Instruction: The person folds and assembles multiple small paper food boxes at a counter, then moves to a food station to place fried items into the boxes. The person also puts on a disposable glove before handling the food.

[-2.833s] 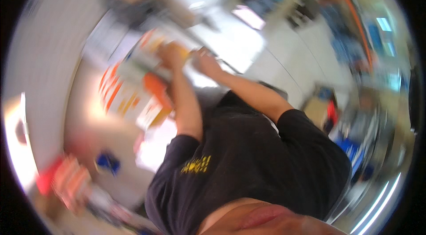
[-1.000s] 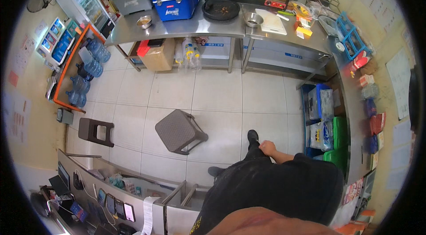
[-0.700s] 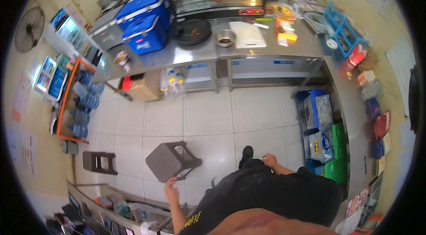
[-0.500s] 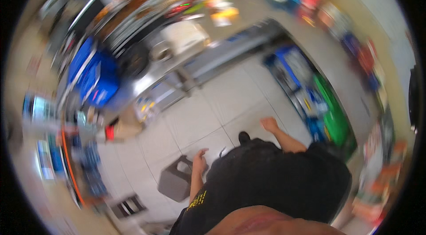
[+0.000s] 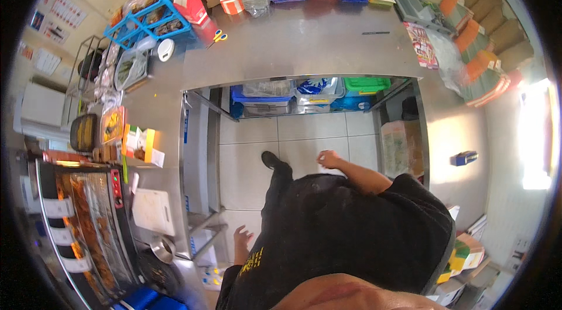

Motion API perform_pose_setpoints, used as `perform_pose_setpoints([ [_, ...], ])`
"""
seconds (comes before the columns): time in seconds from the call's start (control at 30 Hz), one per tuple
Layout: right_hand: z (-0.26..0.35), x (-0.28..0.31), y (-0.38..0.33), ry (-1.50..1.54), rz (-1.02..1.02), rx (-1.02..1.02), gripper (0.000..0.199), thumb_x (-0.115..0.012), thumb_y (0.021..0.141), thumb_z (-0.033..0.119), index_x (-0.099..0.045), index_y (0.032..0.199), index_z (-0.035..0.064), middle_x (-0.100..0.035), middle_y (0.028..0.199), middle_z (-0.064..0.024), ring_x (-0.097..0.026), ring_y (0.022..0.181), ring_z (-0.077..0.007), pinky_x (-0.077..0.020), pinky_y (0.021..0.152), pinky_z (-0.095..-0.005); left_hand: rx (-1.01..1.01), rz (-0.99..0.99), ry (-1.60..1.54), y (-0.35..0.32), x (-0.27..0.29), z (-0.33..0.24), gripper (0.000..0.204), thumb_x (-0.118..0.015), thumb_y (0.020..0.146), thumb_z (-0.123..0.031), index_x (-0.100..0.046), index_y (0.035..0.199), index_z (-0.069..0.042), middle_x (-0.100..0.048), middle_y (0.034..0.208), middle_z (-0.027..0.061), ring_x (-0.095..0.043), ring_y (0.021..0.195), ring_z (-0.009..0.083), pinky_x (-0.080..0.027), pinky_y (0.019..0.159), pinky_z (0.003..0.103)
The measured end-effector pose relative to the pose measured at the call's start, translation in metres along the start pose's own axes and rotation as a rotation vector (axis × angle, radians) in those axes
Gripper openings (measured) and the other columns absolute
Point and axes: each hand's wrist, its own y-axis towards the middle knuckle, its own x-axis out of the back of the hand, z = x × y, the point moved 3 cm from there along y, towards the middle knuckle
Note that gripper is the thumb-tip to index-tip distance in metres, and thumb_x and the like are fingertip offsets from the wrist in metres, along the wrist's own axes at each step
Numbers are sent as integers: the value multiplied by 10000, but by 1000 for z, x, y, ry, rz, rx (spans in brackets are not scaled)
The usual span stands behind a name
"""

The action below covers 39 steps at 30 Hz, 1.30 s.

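Scene brightly lit; blown-out glare seen at right edge; steel counter (image 5: pixel 304 46) sheen noted; edges bent, softened by fisheye.

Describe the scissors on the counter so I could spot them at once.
Start at the long steel counter along the far wall. Near its left end, beside the blue wire basket, lie the scissors. Their yellow and blue handles stand out against bare metal.

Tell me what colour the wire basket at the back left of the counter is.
The wire basket is bright blue, seen in the head view.
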Motion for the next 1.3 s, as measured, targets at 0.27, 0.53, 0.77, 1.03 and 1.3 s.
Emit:
perform_pose_setpoints([
  [0.27, -36, 116, 16, 190, -609, -448, 384, -677, 904, 458, -775, 897, 87, -739, 836, -193, -732, 824, -374, -579, 752, -487, -138, 159, 432, 162, -21, -243, 517, -415, 901, 52, -655, 1308, -157, -644, 1290, 158, -666, 1009, 311, -598, 714, 467],
  [0.53, -72, 443, 103, 549, -1184, -289, 327, -691, 962, 343, -730, 881, 29, -692, 683, -50, -676, 641, -125, -513, 556, -303, -384, 195, 187, 154, -107, -434, 497, -421, 941, -12, -596, 1379, -170, -678, 1192, 95, -621, 940, 218, -558, 631, 432],
  [0.77, -249, 686, 254, 1255, -1141, -289, 460, -717, 949, 435, -654, 1066, -6, -714, 957, -139, -675, 740, -185, -528, 597, -318, -72, -58, 207, 96, -163, -377, 420, -506, 947, -14, -659, 1314, -148, -724, 941, 100, -614, 751, 156, -536, 578, 361],
  [1.03, -263, 777, 367, 298, -997, -378, 500, -670, 969, 439, -652, 1158, -24, -686, 1069, -173, -667, 878, -231, -541, 659, -363, 248, -159, -146, 2, -251, -255, 403, -532, 936, -53, -697, 1253, -239, -634, 812, 29, -556, 638, 158, -521, 538, 385],
  [1.3, -99, 734, 387, 134, -1158, 22, 479, -651, 982, 411, -647, 1166, -31, -678, 1080, -180, -662, 901, -244, -537, 688, -373, 200, -248, -44, -20, -319, -232, 515, -540, 883, -98, -644, 1370, -232, -715, 1207, 113, -722, 758, 295, -630, 583, 450],
])
